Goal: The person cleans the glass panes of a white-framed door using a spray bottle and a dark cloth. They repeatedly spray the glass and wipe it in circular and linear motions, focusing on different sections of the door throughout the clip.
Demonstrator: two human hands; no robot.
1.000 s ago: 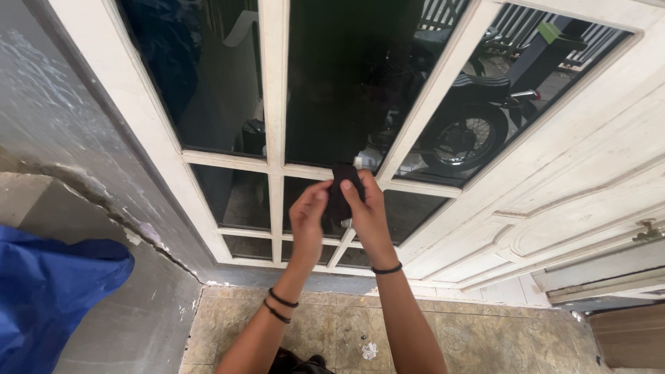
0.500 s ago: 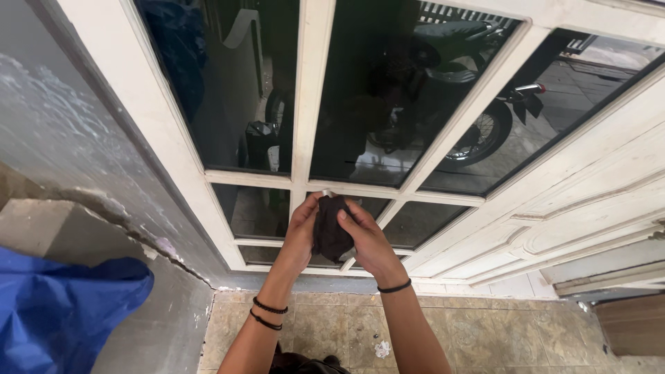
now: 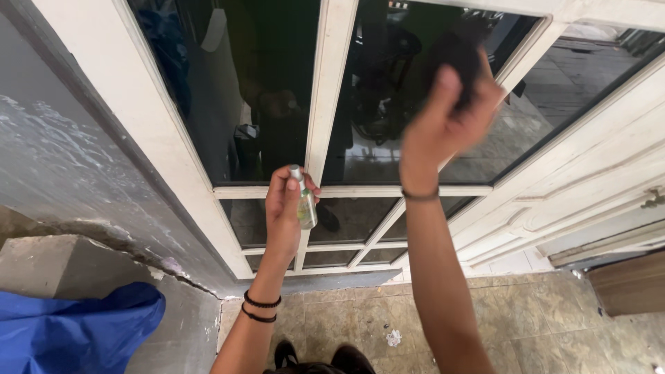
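White paned door (image 3: 325, 104), dark glass, tiled floor (image 3: 485, 318) below.
Left hand (image 3: 284, 215) wrapped around small bottle (image 3: 305, 204) before the middle rail; right hand (image 3: 443, 118), blurred, raised against upper right pane, fingers pinching dark cloth (image 3: 460, 52). Blue sheet (image 3: 76, 332) at lower left.

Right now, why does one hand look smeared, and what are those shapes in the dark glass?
In the head view, the right hand and its dark cloth are motion-blurred against the pane; the left hand with the small bottle is sharp. The window glass mirrors daylight and dim reflected shapes; the wide lens bends the frame.
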